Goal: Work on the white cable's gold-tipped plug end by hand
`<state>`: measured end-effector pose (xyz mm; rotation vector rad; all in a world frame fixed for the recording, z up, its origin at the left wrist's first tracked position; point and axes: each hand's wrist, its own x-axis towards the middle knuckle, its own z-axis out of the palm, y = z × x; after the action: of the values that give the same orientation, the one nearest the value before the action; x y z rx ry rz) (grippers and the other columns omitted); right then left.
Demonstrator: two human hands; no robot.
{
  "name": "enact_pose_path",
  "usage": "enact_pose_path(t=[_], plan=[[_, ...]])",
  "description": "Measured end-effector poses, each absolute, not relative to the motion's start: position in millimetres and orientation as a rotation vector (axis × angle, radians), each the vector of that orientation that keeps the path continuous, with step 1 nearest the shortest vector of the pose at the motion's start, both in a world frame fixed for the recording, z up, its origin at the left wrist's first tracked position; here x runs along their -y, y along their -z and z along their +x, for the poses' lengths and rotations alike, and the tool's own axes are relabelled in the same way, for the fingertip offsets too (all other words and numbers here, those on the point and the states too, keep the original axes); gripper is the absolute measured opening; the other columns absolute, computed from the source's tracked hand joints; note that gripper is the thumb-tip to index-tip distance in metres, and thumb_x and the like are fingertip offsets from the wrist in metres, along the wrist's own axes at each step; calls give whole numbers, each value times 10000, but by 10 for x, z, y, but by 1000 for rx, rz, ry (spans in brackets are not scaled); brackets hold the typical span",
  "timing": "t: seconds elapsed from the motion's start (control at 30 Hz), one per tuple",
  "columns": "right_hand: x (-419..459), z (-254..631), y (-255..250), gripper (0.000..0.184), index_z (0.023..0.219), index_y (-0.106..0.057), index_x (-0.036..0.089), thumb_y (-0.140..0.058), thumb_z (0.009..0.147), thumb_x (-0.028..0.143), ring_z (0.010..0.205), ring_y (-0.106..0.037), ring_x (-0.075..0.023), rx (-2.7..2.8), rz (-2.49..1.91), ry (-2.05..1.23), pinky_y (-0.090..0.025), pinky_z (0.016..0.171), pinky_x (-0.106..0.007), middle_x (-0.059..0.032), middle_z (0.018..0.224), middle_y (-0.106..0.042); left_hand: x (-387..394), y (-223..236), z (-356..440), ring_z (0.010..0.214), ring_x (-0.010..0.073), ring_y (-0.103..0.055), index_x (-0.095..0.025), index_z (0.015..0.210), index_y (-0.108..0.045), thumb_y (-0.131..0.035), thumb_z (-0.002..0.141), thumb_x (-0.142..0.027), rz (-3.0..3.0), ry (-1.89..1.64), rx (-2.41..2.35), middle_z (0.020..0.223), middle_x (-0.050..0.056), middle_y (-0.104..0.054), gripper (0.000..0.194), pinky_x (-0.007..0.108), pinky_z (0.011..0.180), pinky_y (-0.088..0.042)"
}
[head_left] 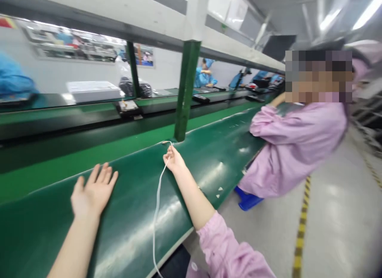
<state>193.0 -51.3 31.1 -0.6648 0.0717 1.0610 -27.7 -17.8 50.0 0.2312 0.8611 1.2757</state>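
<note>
My left hand [94, 190] lies flat and open on the green bench mat [134, 214], fingers stretched toward the conveyor. My right hand [174, 160] is pinched shut on a thin white cable [157, 206] near the mat's far edge. The cable loops just past my fingers by the green post [186, 91] and trails back down over the mat's near edge.
A co-worker in a pink coat [295, 146] leans on the bench to my right. A green conveyor belt [89, 154] runs behind the mat, with dark trays [129, 108] on the far side. People in blue work across the line. A blue bin [247, 198] sits on the floor.
</note>
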Motion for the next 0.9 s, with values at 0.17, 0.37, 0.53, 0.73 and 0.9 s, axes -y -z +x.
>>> enact_pose_path(t=[0.17, 0.37, 0.53, 0.73, 0.9], plan=[[551, 2016, -372, 340, 682, -506, 154, -403, 994, 67, 406, -392, -34, -169, -581, -974, -360, 468, -150, 41, 605, -532, 244, -594, -194, 1268, 187, -517, -152, 1194, -543, -342, 927, -441, 315, -1281, -932, 1388, 129, -533, 442, 452, 1196, -263], [574, 1926, -466, 309, 735, -550, 158, -408, 997, 73, 397, -318, -26, -64, -557, -976, -336, 464, -141, 64, 592, -469, 307, -620, -160, 1280, 186, -511, -172, 1113, -564, -362, 927, -441, 348, -1292, -952, 1430, 108, -505, 385, 457, 1196, -280], [577, 1776, -494, 132, 762, -620, 141, -711, 808, 58, 460, -389, -52, 150, -585, -1112, -369, 488, -189, 20, 675, -559, 323, -618, -169, 1314, 185, -480, -188, 1102, -558, -351, 922, -446, 417, -1276, -964, 1453, 115, -475, 376, 455, 1201, -279], [508, 1961, -309, 252, 671, -511, 155, -570, 914, 132, 409, -336, -50, 15, -678, -1146, -309, 449, -165, 66, 533, -429, 337, -550, -217, 1378, 209, -405, -207, 1145, -543, -412, 868, -470, 561, -1252, -936, 1419, 138, -491, 404, 476, 1203, -263], [530, 2137, -330, 220, 731, -511, 181, -522, 950, 168, 410, -325, -32, -28, -641, -947, -312, 456, -141, 79, 594, -463, 357, -574, -217, 1352, 200, -438, -209, 1033, -569, -402, 894, -440, 520, -1251, -937, 1461, 108, -463, 317, 463, 1206, -269]])
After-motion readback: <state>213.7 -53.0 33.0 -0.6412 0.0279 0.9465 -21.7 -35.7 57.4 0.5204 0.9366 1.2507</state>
